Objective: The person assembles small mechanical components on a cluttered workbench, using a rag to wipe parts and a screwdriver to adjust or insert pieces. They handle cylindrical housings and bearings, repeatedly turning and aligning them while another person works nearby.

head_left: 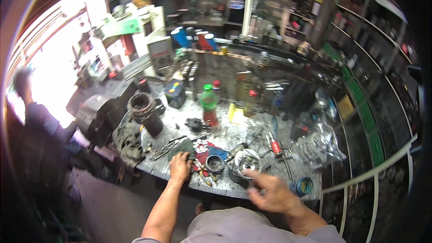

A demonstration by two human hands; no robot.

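Observation:
My left hand (180, 165) rests on a dark green rag (183, 147) at the near edge of the metal workbench (225, 135), fingers curled on the cloth. My right hand (270, 192) hovers blurred just in front of a round silver machine part (247, 162), fingers spread, nothing clearly held. A small dark ring-shaped part (214, 164) lies between the hands on red and blue cloth (211, 152). Screwdrivers with yellow handles (202, 175) lie beside my left hand.
A green-capped bottle (208, 103), a red-handled tool (275, 147), a dark cylinder part (144, 110), a clear plastic bag (321, 141) and a blue roll (302, 185) crowd the bench. A person (40, 126) stands at far left. Shelves line the right.

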